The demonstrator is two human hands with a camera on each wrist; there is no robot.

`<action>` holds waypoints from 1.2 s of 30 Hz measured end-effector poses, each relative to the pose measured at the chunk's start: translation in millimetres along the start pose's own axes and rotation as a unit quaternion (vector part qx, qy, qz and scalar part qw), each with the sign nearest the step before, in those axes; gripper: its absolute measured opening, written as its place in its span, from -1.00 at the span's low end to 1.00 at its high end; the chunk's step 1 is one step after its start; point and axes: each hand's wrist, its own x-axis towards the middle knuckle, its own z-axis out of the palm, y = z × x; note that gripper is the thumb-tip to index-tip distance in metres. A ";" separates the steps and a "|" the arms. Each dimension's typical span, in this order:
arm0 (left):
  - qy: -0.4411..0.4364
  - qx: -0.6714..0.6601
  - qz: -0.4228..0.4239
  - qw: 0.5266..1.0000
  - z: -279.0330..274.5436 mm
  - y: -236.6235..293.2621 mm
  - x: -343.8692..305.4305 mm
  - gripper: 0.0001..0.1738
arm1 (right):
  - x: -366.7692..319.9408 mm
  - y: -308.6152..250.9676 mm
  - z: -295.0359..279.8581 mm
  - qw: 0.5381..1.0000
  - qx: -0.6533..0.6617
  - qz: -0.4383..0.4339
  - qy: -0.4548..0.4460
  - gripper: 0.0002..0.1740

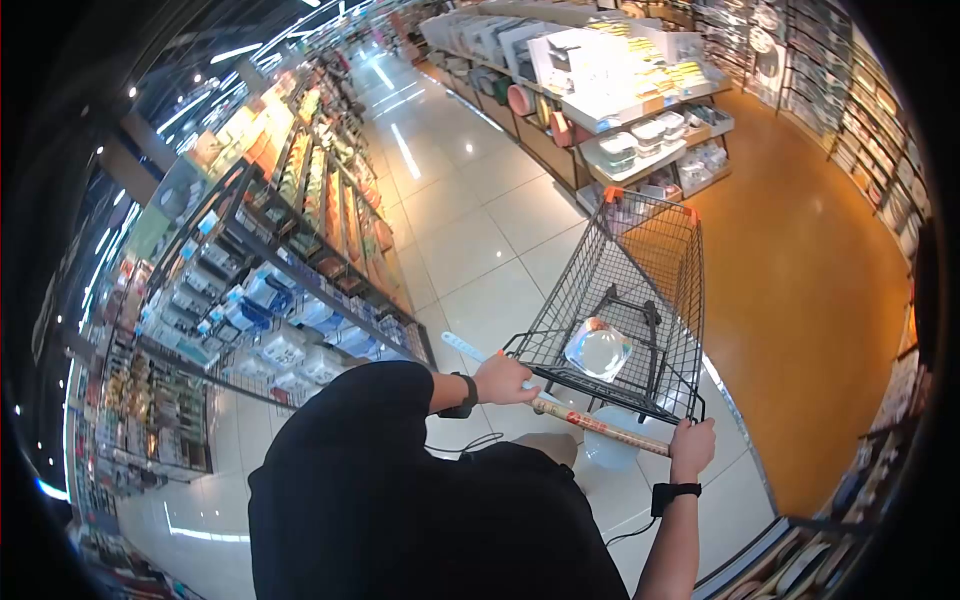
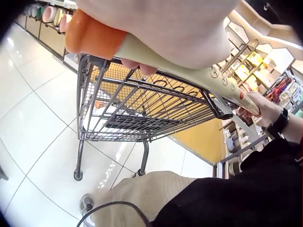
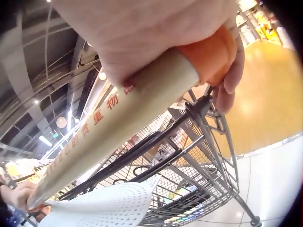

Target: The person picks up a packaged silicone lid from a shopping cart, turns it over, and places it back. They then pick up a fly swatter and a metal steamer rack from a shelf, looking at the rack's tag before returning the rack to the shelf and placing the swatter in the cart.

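My left hand [image 1: 505, 380] grips the left end of the shopping cart's handle [image 1: 600, 426], a cream bar with red lettering and orange end caps. Under the same hand runs the pale blue stick of a fly swatter [image 1: 462, 346]. Its broad perforated head [image 3: 106, 205] hangs below the bar, on my side of the cart. My right hand [image 1: 692, 448] is wrapped round the bar's right end, by the orange cap [image 3: 208, 54]. Inside the black wire shopping cart [image 1: 690, 290] lies a clear, shiny package [image 1: 598, 348], low in the basket.
Shelves of packaged goods [image 1: 270, 310] stand close on the left. A display stand [image 1: 640, 140] with boxes and containers rises just past the cart's front. White floor tiles [image 1: 470, 220] run ahead, bordering an orange-brown floor [image 1: 800, 290] on the right. More shelving [image 1: 800, 570] sits near my right arm.
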 end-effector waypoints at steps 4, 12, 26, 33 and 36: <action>0.005 -0.021 -0.068 0.997 1.0 11.5 -0.1 -0.42 | 43.8 -24.6 -4.4 0.998 -0.009 -0.055 0.005 -0.65; 0.020 -0.063 -0.165 0.984 -1.8 28.7 12.2 -0.40 | 138.1 -77.8 13.8 0.986 0.028 -0.167 -0.004 -0.72; 0.036 -0.110 -0.327 0.938 -13.9 32.6 53.9 -0.41 | 230.6 -209.8 18.2 0.946 -0.001 -0.311 -0.092 -0.63; 0.115 -0.075 -0.386 0.912 -15.4 17.0 78.3 -0.43 | 280.7 -275.4 59.7 0.906 -0.021 -0.409 -0.106 -0.62; 0.130 -0.073 -0.419 0.895 -18.8 8.7 94.9 -0.43 | 294.9 -311.2 58.7 0.889 -0.013 -0.440 -0.124 -0.62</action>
